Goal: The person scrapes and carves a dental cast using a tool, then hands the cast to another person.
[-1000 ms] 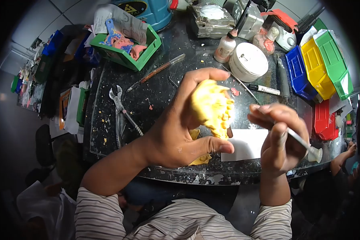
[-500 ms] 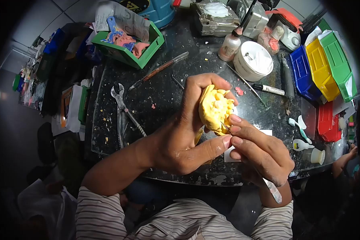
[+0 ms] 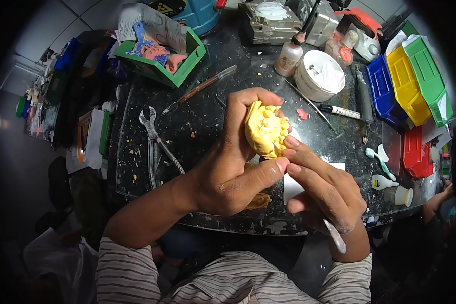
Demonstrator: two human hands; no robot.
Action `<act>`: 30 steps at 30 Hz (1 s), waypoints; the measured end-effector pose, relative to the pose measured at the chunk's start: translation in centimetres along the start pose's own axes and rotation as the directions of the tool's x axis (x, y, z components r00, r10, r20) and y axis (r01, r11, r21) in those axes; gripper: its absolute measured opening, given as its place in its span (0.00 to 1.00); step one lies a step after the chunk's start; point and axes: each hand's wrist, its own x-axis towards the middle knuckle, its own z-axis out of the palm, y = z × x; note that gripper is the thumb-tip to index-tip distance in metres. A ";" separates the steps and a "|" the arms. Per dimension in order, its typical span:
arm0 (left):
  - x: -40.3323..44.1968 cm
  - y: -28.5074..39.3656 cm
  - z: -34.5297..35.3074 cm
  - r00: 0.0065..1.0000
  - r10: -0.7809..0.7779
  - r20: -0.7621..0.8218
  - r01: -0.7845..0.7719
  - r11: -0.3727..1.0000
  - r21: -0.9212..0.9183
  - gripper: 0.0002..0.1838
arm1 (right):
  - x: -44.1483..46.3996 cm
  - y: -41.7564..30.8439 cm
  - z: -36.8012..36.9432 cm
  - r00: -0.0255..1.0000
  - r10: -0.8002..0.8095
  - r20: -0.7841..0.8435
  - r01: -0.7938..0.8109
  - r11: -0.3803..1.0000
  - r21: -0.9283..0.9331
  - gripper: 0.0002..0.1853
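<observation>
A yellow plaster dental cast (image 3: 266,130) with tooth shapes is gripped in my left hand (image 3: 233,177), thumb along its near edge and fingers behind it. My right hand (image 3: 332,187) is closed on a slim hand tool (image 3: 334,236), whose flat whitish end sticks out below the palm. Its working tip is hidden behind my fingers at the cast's lower right edge. Fingertips of my right hand touch or nearly touch the cast and my left thumb. Under my left hand, another yellowish piece (image 3: 259,201) lies on the black bench (image 3: 213,126).
A wrench (image 3: 149,124), a brush-like tool (image 3: 200,90) and a marker (image 3: 341,111) lie on the bench. Behind stand a white tub (image 3: 319,83), a dropper bottle (image 3: 290,54) and a green bin (image 3: 190,63). Coloured bins (image 3: 408,88) stand right. Another person's arm (image 3: 437,201) shows far right.
Both hands and the cast have shifted slightly left and up. The cast has turned a little, and the tool's handle has swung slightly leftward.
</observation>
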 end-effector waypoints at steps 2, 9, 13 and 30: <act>0.1 0.6 0.3 0.999 -0.040 -0.010 0.039 0.997 -0.069 0.38 | 0.0 0.2 0.1 1.000 -0.017 -0.017 0.017 1.000 0.002 0.21; -0.1 0.0 0.2 0.999 -0.039 -0.029 0.037 0.998 -0.043 0.37 | 0.0 0.4 0.2 0.992 -0.111 0.056 0.116 0.990 -0.087 0.18; -0.1 -0.1 0.1 0.999 -0.027 -0.021 0.026 0.999 -0.029 0.37 | -0.2 0.4 0.5 0.989 -0.134 0.058 0.139 0.985 -0.099 0.18; -0.2 0.9 0.5 0.992 -0.128 -0.023 0.129 0.991 0.047 0.36 | -0.5 0.5 1.1 0.976 -0.213 0.047 0.217 0.962 -0.167 0.16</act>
